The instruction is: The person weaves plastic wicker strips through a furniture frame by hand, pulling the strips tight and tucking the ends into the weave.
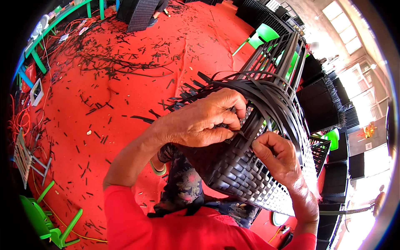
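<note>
Small wall sign [368,146], right of the black woven basket [241,173], is showing too tiny to read. Basket is sitting beneath both hands, looped flat strands [287,112] hiding part of it. Left hand [204,118] is arching over it, pinching a dark strip tip [239,133]; right hand [276,155] is curling beside it, grip uncertain.

The left hand [204,118] hides part of the black woven piece [239,173] — what lies between its fingers [221,136] is unclear. The upper edge cuts off another person's leg [163,6]; the dark rim swallows part of a green chair [35,214].
</note>
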A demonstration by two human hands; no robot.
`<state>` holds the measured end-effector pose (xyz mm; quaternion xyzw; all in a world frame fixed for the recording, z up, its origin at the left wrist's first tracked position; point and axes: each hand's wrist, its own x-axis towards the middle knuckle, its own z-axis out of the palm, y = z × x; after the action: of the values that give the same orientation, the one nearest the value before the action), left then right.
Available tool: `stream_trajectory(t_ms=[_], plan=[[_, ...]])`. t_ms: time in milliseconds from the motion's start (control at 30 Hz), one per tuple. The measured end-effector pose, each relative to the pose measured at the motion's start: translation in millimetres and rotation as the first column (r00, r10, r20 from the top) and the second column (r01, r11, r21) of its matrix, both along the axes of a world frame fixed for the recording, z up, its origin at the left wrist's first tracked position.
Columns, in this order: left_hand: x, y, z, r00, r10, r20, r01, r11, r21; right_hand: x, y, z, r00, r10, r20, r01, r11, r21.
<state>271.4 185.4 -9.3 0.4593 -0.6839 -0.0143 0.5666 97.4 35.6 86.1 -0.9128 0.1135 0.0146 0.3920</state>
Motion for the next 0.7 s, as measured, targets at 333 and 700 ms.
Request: stream_trajectory(t_ms=[333, 700], plan=[[-29, 6, -6, 0.923, 0.184, -0.338, -0.157, 0.982, 0.106, -6, 0, -5, 0.992, -0.111, 0.064, 0.106, 0.991, 0.079], [-28, -1, 9, 0.874, 0.478, -0.087, -0.485, 0.861, -0.15, -2, 2, -12, 0.986, -0.052, 0.16, 0.06, 0.997, -0.044]])
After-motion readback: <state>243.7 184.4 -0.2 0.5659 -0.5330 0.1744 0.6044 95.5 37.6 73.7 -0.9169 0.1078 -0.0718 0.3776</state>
